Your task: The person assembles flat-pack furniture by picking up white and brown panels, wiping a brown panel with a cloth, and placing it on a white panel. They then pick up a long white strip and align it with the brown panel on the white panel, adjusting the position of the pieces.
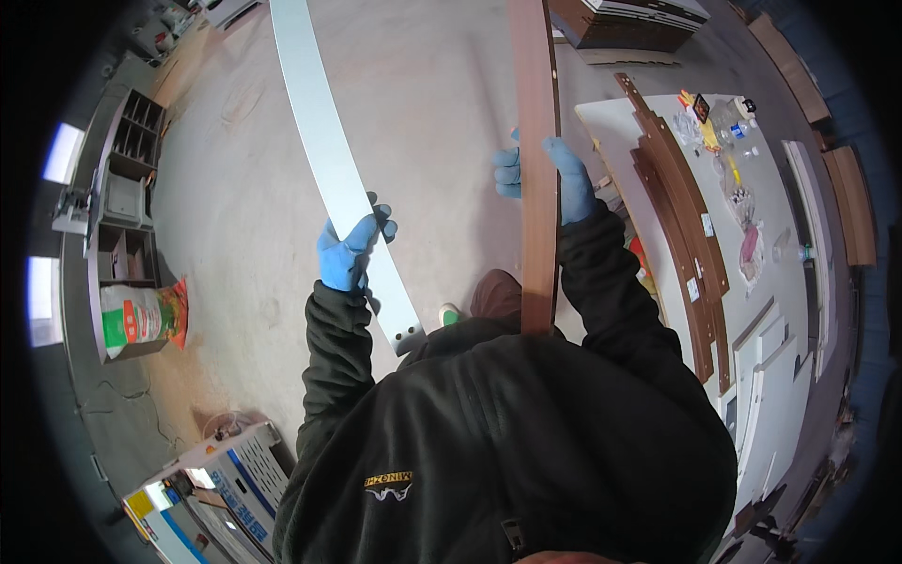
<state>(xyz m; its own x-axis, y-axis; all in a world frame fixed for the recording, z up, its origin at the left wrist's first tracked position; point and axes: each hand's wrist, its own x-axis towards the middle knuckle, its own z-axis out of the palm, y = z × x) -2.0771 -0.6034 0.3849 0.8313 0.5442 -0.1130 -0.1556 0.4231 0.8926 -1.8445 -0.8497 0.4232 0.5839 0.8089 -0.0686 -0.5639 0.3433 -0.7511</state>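
My left hand (346,252), in a blue glove, is wrapped round a long narrow white board (318,122). That board slants from the top of the view down to my jacket, with two dark holes near its lower end. A long brown wood-look board (537,216) stands out ahead of me, roughly parallel to it. Closed round its sides is my right hand (569,179), also blue-gloved, with fingertips showing on the left edge and the thumb side on the right. The two boards are apart, and their far ends run out of the view.
On the right, a white-topped table (648,207) bears several stacked brown strips (691,226), plastic bottles (739,129) and white panels (766,376). A dark stack of panels (620,28) lies beyond. To the left are a grey shelf unit (130,188), a printed sack (141,315) and a machine (225,479).
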